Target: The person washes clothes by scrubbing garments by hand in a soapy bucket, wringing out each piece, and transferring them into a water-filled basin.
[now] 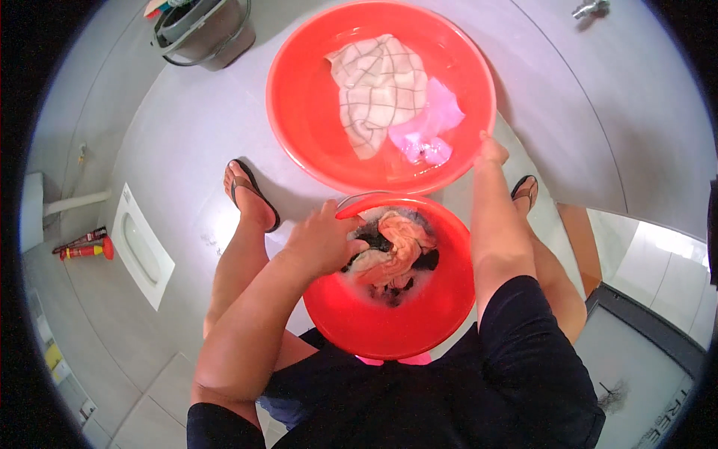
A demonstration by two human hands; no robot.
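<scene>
Between my legs stands a red bucket with a thin wire handle. In its sudsy water lie an orange-pink cloth and some dark cloth. My left hand grips the bucket's far left rim, its thumb reaching over the inside. Beyond the bucket sits a wide red basin of shallow water. A cream checked cloth and a pink cloth lie wet in it. At the basin's near right rim, my right hand is closed on the edge.
A grey mop bucket stands at the far left. A squat toilet is set in the tiled floor on the left, with a red and yellow bottle past it. A tap juts from the wall at the far right.
</scene>
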